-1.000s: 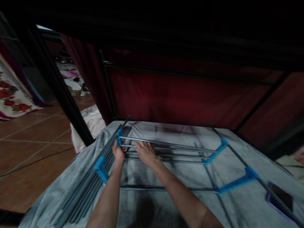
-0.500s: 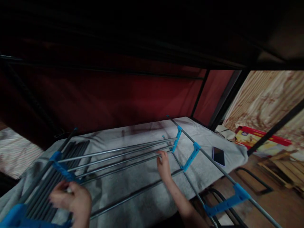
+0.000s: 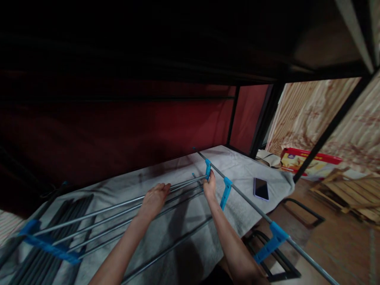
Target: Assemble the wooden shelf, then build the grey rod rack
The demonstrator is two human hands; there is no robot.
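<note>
A rack of grey metal tubes (image 3: 101, 208) joined by blue plastic brackets lies over a grey cloth. My left hand (image 3: 154, 199) is closed over the upper tubes, near their middle. At the right end of those tubes, my right hand (image 3: 209, 187) grips the blue bracket (image 3: 208, 168), its fingers partly hidden behind it. Another blue bracket (image 3: 227, 191) sits just right of that hand, on the long side pole (image 3: 249, 202). The left ends of the tubes meet a blue bracket (image 3: 50, 244).
Several loose dark tubes (image 3: 63, 221) lie on the left of the grey cloth (image 3: 237, 166). A phone (image 3: 261, 189) rests at the right. Black frame posts (image 3: 234, 114) surround the surface. Beyond are a red and yellow box (image 3: 308, 161) and a wooden pallet (image 3: 350, 194).
My left hand has moved from the left bracket to the middle of the tubes and closed on them. My right hand has moved up to the right bracket. The view has shifted right.
</note>
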